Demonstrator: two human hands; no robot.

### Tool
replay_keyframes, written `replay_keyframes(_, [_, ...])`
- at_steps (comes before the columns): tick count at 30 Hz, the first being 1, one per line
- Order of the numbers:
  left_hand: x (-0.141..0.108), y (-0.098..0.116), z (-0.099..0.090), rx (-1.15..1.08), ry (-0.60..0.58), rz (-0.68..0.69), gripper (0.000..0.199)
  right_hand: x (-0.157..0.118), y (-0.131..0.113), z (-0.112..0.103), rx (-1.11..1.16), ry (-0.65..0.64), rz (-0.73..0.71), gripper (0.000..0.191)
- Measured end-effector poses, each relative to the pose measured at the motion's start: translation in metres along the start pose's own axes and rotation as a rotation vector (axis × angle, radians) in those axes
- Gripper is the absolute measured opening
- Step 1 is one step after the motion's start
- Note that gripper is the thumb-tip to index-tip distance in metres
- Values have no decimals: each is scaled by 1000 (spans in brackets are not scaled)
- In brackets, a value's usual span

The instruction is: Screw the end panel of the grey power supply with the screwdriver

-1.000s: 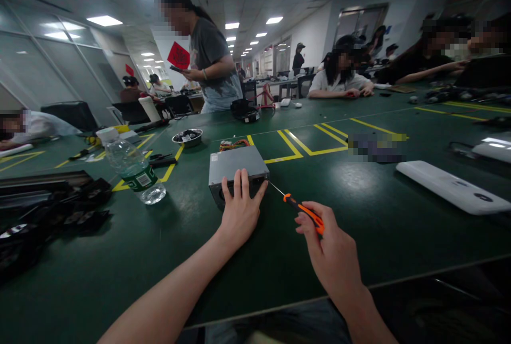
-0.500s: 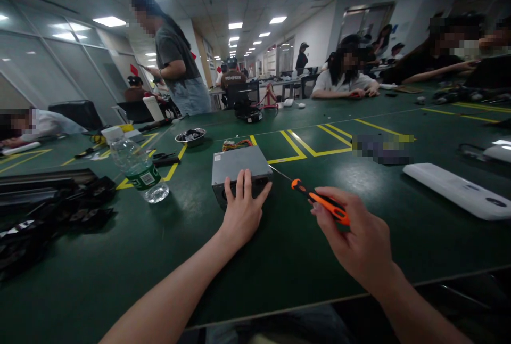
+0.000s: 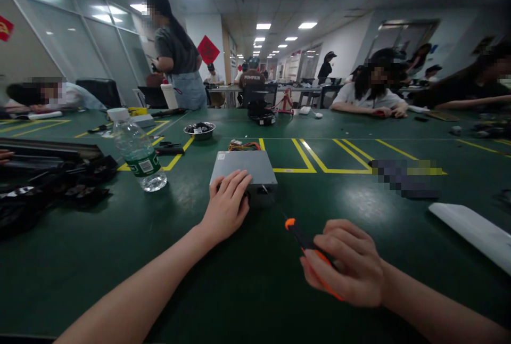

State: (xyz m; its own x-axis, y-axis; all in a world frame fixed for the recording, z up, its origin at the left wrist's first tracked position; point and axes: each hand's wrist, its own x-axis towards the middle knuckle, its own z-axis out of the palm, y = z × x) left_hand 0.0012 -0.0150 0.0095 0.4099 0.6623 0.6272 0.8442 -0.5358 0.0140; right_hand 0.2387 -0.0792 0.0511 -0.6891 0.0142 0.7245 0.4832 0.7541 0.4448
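My right hand (image 3: 347, 264) grips a screwdriver (image 3: 298, 235) (orange-black); left hand (image 3: 225, 205), unclenched, rests on a boxy grey power supply (image 3: 251, 165).

"PUMPKIN" — on a brown shirt (image 3: 252, 79)

I note a green tabletop (image 3: 223, 285) with yellow stripes (image 3: 295, 171). Directly on it I log a grey rectangular metal box (image 3: 245, 165), a clear green-labelled plastic bottle (image 3: 139, 155), a round silvery metal bowl (image 3: 199, 136), jumbled black parts (image 3: 67, 160) at left, and a long white casing (image 3: 467, 227) at right.
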Motion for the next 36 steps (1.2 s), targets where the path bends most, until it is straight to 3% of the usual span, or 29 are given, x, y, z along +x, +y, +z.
replay_keyframes(4, [0, 0, 1, -5, -12, -2, 44, -7, -6, 3, 30, -33, -68, 9])
replay_keyframes(11, [-3, 4, -1, -8, -14, -14, 47, -9, 0, 9, -19, -13, -32, 13])
replay_keyframes(18, [-7, 19, -6, 9, -101, 120, 38, -12, 2, 13, -23, -37, 19, 12])
replay_keyframes(32, [-9, 25, -1, 48, -134, 79, 51, -14, -3, 17, -18, -73, 117, 10])
replay_keyframes(36, [-9, 28, -1, 37, -143, 63, 53, -13, -3, 20, 5, -116, 194, 31])
